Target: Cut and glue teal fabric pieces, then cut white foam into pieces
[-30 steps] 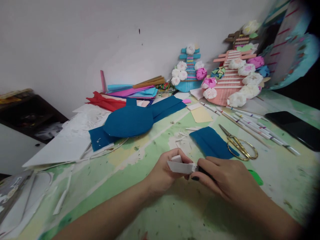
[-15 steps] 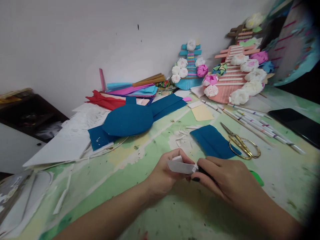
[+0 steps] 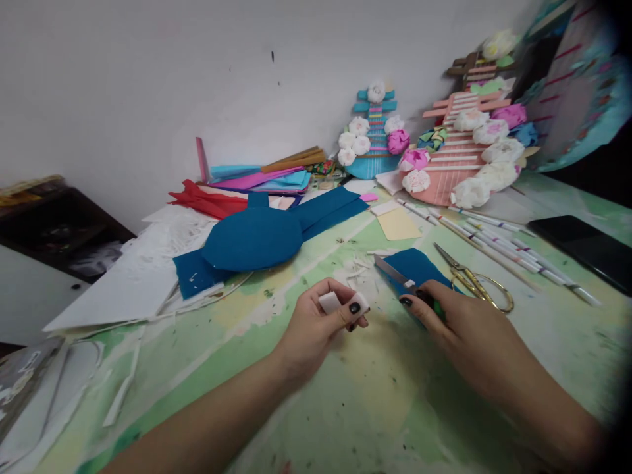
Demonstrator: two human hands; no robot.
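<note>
I have left hand (image 3: 311,326) pinching small white foam-like piece (image 3: 329,302) above mottled green tablecloth (image 3: 375,415); right hand (image 3: 457,322) curls round green-handled silver-bladed cutter (image 3: 394,272), which hovers over dark-blue rectangular sheet (image 3: 419,263), apart from piece; I judge trimming as step in hand; next stroke seemingly calls for firm pinch, steady blade angle.

In front of the pale wall (image 3: 148,72), a blue lute-shaped ornament (image 3: 376,166) and a larger pink ornament (image 3: 439,189) are displayed, both trimmed with paper flowers. Marked white sticks (image 3: 582,290) are spread between a black phone (image 3: 585,245) and gold-handled scissors (image 3: 475,282). At left, red paper (image 3: 210,201) is seen behind a blue oval piece (image 3: 251,239); white sheets (image 3: 113,286) are laid beside it on the green patterned tablecloth (image 3: 207,342).
</note>
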